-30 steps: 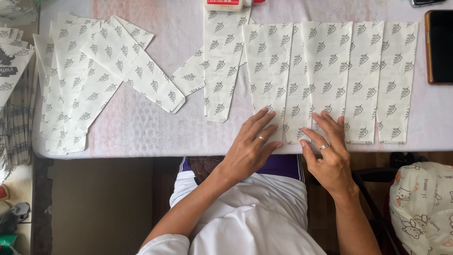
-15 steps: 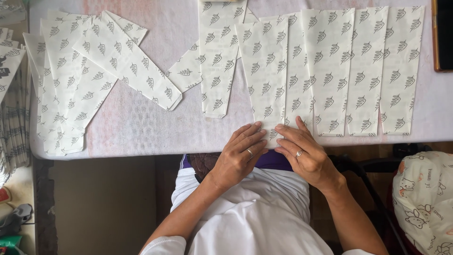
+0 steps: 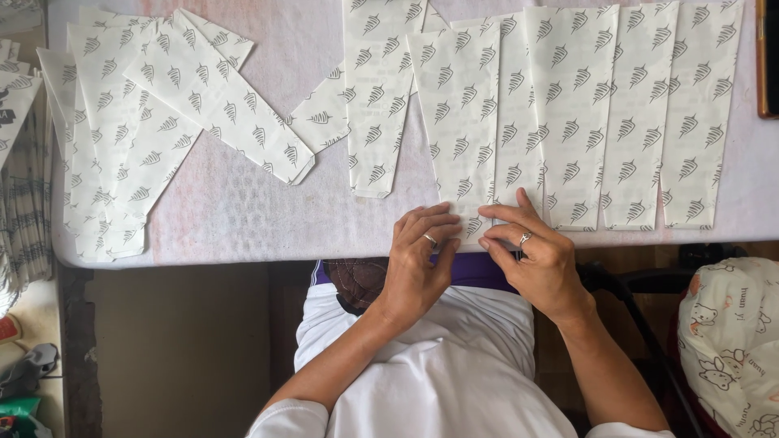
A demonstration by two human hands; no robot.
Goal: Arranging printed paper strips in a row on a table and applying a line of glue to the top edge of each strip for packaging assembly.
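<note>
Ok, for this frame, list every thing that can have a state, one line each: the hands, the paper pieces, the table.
left hand: open, fingers flat on the paper's near end
right hand: open, fingertips pressing the same end
patterned paper piece: flat, near end under both hands
row of paper pieces: flat, side by side, overlapping
pile of paper pieces: loose, fanned, overhanging the edge
table: covered with a pale cloth

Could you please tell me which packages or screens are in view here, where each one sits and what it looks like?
Row of paper bags: table centre-right; flat, tapered, white with grey leaf print; left hand and right hand press one bottom edge.
Loose bag pile: table left, overlapping.
Dark screen: right edge, wood-brown frame.
</note>
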